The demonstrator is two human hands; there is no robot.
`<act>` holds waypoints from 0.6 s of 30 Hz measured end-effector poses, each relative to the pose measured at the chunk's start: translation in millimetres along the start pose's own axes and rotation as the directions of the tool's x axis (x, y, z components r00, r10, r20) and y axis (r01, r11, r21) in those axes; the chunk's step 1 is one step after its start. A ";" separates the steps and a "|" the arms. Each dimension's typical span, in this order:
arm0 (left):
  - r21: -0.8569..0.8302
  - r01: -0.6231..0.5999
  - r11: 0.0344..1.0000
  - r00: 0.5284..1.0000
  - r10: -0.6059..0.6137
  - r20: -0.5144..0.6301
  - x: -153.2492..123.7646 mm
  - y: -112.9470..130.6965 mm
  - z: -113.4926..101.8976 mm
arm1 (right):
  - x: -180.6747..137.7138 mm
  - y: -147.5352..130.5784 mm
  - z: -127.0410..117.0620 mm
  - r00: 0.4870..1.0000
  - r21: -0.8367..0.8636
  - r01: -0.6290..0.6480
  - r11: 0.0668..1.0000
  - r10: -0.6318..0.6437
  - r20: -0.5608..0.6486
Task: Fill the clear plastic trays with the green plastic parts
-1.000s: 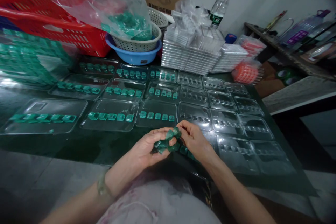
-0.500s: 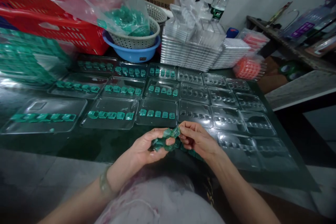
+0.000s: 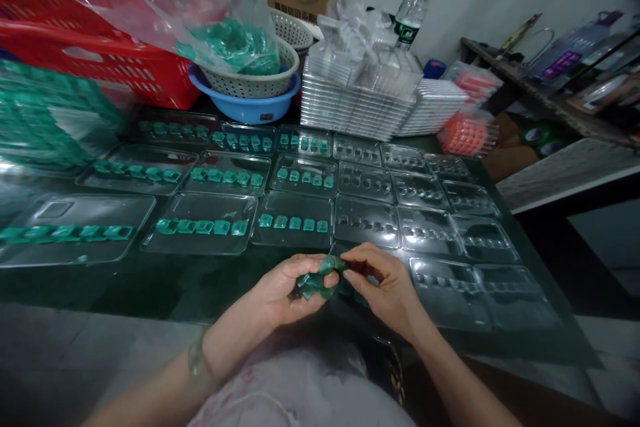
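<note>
My left hand (image 3: 290, 290) is closed round several small green translucent pieces (image 3: 311, 285) near the table's front edge. Thumb and fingers of my right hand (image 3: 383, 283) pinch at one green piece at the tips of the left fingers; their exact grip is partly hidden. Just beyond the hands lies a clear plastic tray (image 3: 293, 207) with a row of green pieces in its pockets. More trays with green rows (image 3: 203, 227) stretch to the left. Clear trays with bare pockets (image 3: 367, 219) stand to the right.
A red basket (image 3: 100, 67) and a blue basin (image 3: 245, 107) holding a colander (image 3: 245, 83) stand at the back left. Stacked clear trays (image 3: 350, 97) rise at the back middle, beside a water bottle (image 3: 413, 10). Stacked green-filled trays (image 3: 50, 117) stand at the left.
The view has shifted slightly, moving the table's contents a little left in the picture. My right hand's fingers have changed position around the green piece and now point more downward.
</note>
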State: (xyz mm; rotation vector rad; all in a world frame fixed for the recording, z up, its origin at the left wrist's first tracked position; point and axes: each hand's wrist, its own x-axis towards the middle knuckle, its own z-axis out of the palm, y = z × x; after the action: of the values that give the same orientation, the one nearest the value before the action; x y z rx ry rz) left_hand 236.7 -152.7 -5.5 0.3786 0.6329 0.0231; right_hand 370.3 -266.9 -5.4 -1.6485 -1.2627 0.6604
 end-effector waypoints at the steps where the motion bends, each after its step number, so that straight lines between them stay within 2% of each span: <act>1: 0.002 -0.009 1.000 1.000 0.009 -0.006 0.0 0.7 -0.5 | 1.9 3.4 -1.7 1.000 -0.016 0.005 1.000 -0.005 -0.019; 5: -0.023 -0.018 1.000 1.000 0.018 -0.016 0.9 5.5 -9.3 | 25.2 20.6 -11.3 0.988 -0.211 0.034 0.977 -0.065 -0.138; 8: -0.053 -0.067 0.996 0.997 0.065 -0.047 0.1 8.3 -18.9 | 49.5 34.3 -13.3 0.979 -0.443 0.026 0.896 -0.113 -0.170; 13: -0.035 -0.111 0.993 0.989 0.107 -0.099 -5.1 9.1 -26.3 | 69.8 45.3 -8.6 0.985 -0.700 0.043 0.713 -0.146 -0.089; 18: -0.009 -0.137 0.991 0.981 0.134 -0.140 -6.6 12.0 -21.7 | 76.8 47.0 -11.2 0.987 -0.761 0.137 0.634 -0.152 0.051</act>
State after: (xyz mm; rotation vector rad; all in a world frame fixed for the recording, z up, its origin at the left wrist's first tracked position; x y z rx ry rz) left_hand 219.9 -135.1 -13.5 0.4039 0.7432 0.1868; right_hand 425.5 -200.9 -33.9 -2.1743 -1.7877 -0.0463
